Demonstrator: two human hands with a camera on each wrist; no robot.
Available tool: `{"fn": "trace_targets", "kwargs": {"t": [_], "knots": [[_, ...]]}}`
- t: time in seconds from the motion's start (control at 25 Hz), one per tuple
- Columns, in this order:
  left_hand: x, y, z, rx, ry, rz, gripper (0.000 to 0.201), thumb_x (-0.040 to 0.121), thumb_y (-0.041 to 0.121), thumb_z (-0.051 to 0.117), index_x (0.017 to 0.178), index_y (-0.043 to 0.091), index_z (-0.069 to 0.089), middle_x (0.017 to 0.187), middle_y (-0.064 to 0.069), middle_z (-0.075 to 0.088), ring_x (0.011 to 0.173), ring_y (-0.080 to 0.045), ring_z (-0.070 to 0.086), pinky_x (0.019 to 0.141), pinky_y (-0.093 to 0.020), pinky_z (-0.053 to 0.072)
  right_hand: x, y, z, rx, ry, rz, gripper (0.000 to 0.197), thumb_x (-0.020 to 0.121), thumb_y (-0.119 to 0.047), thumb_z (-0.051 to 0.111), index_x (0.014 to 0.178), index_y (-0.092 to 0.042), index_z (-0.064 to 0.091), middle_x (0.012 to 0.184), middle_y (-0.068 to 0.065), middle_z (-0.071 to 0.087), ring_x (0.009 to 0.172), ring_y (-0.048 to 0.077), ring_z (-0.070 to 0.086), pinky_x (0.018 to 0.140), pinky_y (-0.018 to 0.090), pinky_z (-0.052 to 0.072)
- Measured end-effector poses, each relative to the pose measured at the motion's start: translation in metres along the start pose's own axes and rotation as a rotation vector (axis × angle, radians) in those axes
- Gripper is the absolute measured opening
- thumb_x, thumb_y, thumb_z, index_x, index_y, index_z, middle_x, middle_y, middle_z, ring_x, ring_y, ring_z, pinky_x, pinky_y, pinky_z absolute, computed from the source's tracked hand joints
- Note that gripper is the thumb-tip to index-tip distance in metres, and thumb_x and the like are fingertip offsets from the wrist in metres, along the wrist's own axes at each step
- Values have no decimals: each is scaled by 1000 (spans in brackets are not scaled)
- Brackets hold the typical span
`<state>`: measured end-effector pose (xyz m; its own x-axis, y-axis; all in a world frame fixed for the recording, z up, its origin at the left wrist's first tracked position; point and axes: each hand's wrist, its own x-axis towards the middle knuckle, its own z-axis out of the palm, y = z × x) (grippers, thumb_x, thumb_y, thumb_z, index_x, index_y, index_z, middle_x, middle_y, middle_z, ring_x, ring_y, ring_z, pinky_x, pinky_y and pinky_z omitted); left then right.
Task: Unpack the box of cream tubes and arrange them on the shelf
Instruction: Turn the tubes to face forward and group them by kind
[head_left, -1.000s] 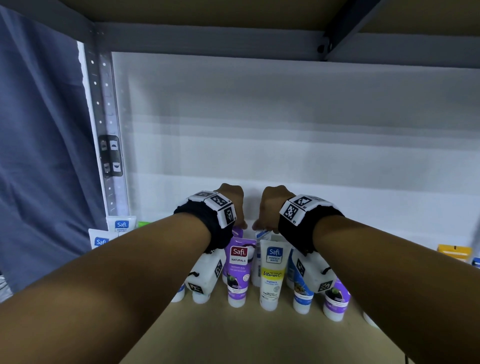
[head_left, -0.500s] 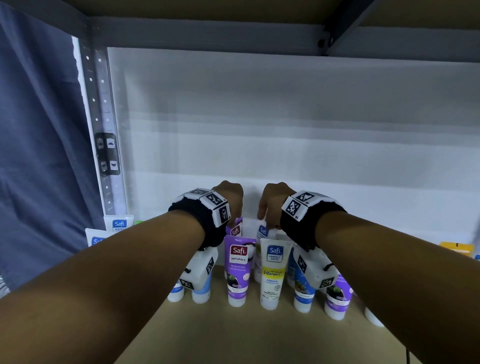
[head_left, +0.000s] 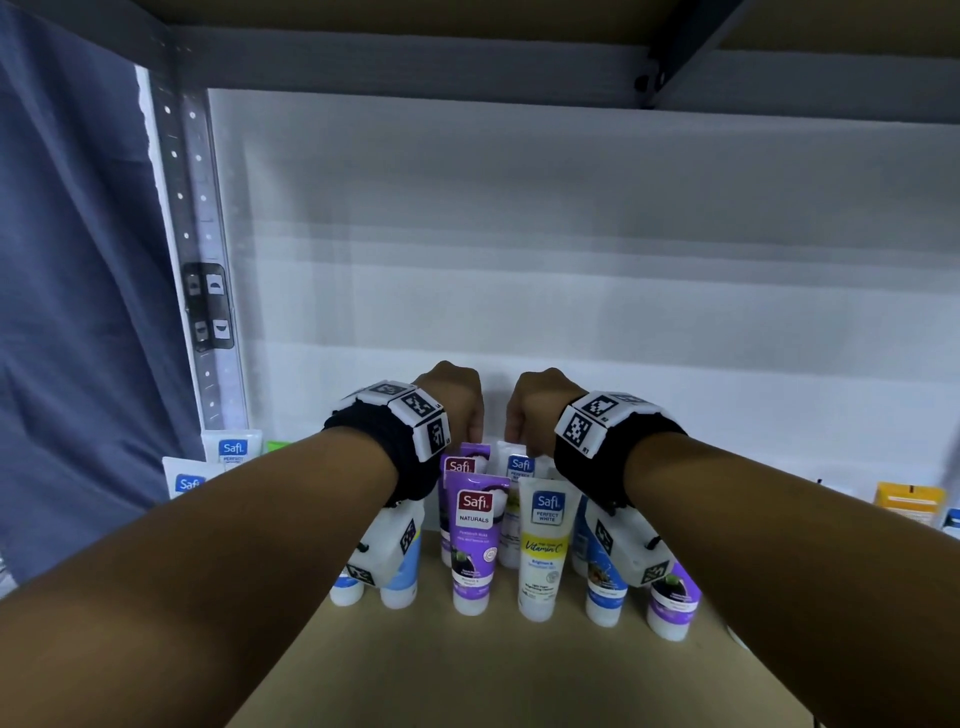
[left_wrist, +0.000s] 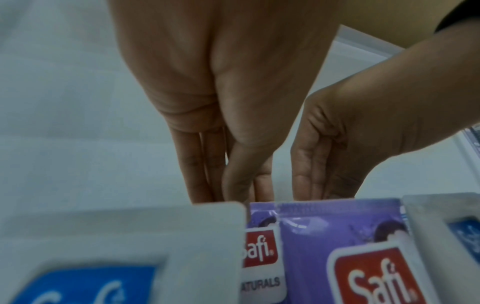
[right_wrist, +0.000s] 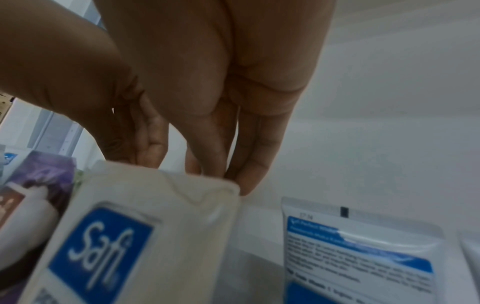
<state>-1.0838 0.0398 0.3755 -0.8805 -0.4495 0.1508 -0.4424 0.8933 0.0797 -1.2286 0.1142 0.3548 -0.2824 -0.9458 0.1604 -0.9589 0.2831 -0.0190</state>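
Observation:
Several Safi cream tubes stand cap-down in two rows on the tan shelf board (head_left: 467, 675). In front are a purple Naturals tube (head_left: 475, 540) and a white Vitamin C tube (head_left: 545, 540). My left hand (head_left: 475, 434) reaches over them, its thumb and straight fingers drawn together on the top edge of the back purple tube (head_left: 460, 462). My right hand (head_left: 514, 434) pinches the top of the back white tube (head_left: 519, 465) in the same way. The wrist views show the left hand (left_wrist: 228, 185) and right hand (right_wrist: 221, 164) pointing down, fingertips hidden behind tube tops.
More blue-and-white tubes (head_left: 605, 587) and a purple one (head_left: 672, 608) stand to the right. White Safi tubes (head_left: 231, 449) sit at the left by the metal upright (head_left: 192, 260) and blue curtain (head_left: 67, 312). An orange pack (head_left: 909, 501) lies at the far right. A white wall (head_left: 571, 260) backs the shelf.
Both hands stay at the tops of the back-row tubes, hardly moving. Only the head view has shifted slightly.

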Motion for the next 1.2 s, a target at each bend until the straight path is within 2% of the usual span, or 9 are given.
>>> {"fn": "trace_targets", "kwargs": {"t": [0.2, 0.36, 0.48, 0.6, 0.76, 0.92, 1.04, 1.12, 1.2], "knots": [[-2, 0, 4, 16, 27, 19, 24, 79, -5, 58, 89, 6, 77, 92, -11, 74, 90, -23, 69, 81, -32, 57, -13, -10, -7, 34, 3, 2, 25, 71, 5, 70, 86, -15, 76, 93, 9, 72, 84, 23, 69, 80, 33, 59], [-6, -4, 3, 64, 54, 48, 28, 82, -4, 60, 103, 9, 73, 109, -9, 69, 104, -23, 63, 88, -34, 54, -21, -11, -18, 73, 35, 57, 28, 78, 7, 65, 95, -12, 76, 103, 10, 71, 93, 25, 69, 87, 34, 56], [-15, 1, -11, 51, 88, 69, 28, 82, -2, 59, 105, 7, 72, 109, -7, 68, 106, -22, 62, 88, -34, 53, -32, -8, -36, 87, 32, 89, 30, 78, 8, 63, 98, -11, 76, 106, 12, 70, 94, 26, 68, 88, 33, 56], [-27, 12, -29, 16, 107, 76, 26, 83, -1, 60, 105, 5, 73, 92, 0, 69, 106, -21, 63, 88, -34, 53, -50, -4, -53, 76, 30, 119, 27, 78, 6, 64, 97, -9, 76, 104, 13, 71, 93, 25, 69, 86, 32, 56], [-39, 36, -49, -23, 137, 79, 21, 83, 8, 69, 103, 8, 73, 108, -9, 69, 102, -21, 64, 87, -31, 54, -82, 5, -76, 94, 30, 199, 26, 74, 5, 71, 95, -8, 77, 100, 13, 72, 90, 24, 70, 83, 32, 57], [-30, 65, -51, -27, 143, 121, 20, 83, 10, 70, 102, 7, 73, 108, -9, 70, 101, -22, 65, 85, -28, 54, -100, 24, -83, 54, 19, 244, 23, 74, 2, 73, 95, -9, 75, 103, 12, 68, 90, 24, 70, 82, 30, 57], [-7, 89, -40, -41, 118, 139, 20, 82, 10, 71, 101, 5, 74, 108, -9, 70, 97, -20, 65, 80, -26, 53, -104, 44, -81, 36, 31, 291, 26, 72, -1, 73, 97, -10, 71, 105, 12, 67, 90, 26, 69, 82, 35, 58], [11, 103, -31, -31, 80, 141, 19, 79, 8, 73, 98, 3, 74, 105, -10, 71, 86, -15, 63, 69, -21, 48, -102, 57, -79, 64, 42, 317, 26, 73, 0, 73, 98, -5, 69, 103, 15, 67, 90, 29, 69, 82, 39, 58], [28, 115, -23, -45, 58, 112, 20, 76, 7, 75, 95, 5, 75, 102, -9, 72, 83, -17, 64, 72, -23, 52, -98, 70, -71, 52, 14, 316, 25, 74, 2, 70, 99, 1, 69, 102, 18, 68, 91, 32, 69, 82, 40, 58]]}}
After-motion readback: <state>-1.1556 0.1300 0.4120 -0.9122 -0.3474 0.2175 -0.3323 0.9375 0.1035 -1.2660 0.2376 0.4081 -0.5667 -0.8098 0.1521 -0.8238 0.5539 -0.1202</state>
